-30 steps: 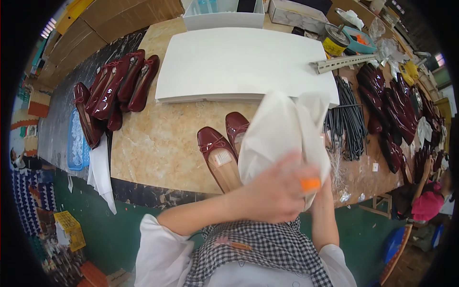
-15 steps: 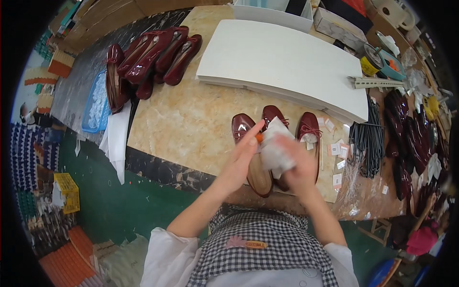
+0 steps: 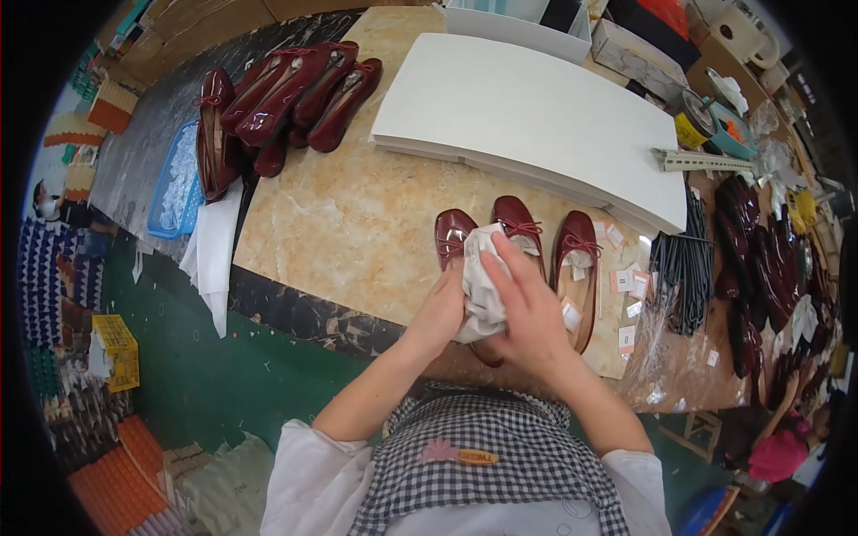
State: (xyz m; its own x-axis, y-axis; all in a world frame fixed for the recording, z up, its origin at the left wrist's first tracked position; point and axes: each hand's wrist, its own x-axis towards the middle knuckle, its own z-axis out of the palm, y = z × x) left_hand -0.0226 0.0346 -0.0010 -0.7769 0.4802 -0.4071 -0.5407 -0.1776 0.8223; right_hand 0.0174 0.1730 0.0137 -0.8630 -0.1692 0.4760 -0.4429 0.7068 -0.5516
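Note:
A crumpled wad of white tissue paper (image 3: pixel 483 290) is squeezed between my two hands above the table. My left hand (image 3: pixel 440 308) presses it from the left, its fingers partly hidden behind the paper. Curled over the wad from the right are the fingers of my right hand (image 3: pixel 529 317). Under and beyond my hands are three glossy dark red bow flats: a left shoe (image 3: pixel 453 234), partly covered by the paper, a middle shoe (image 3: pixel 516 219), and a right shoe (image 3: pixel 576 241) with paper in its toe and a tag inside.
A white stack of flat boards (image 3: pixel 536 116) spans the table's far side. Several red flats (image 3: pixel 286 98) are piled at far left beside a blue basket (image 3: pixel 179 192). Small tags (image 3: pixel 630 281), black rods (image 3: pixel 684 277) and more dark red shoes (image 3: pixel 760 259) lie rightward. Another person (image 3: pixel 778 456) is at lower right.
My right hand has drawn the tissue paper slightly left and down, against my left hand. My left hand's outstretched fingers have closed in on the paper.

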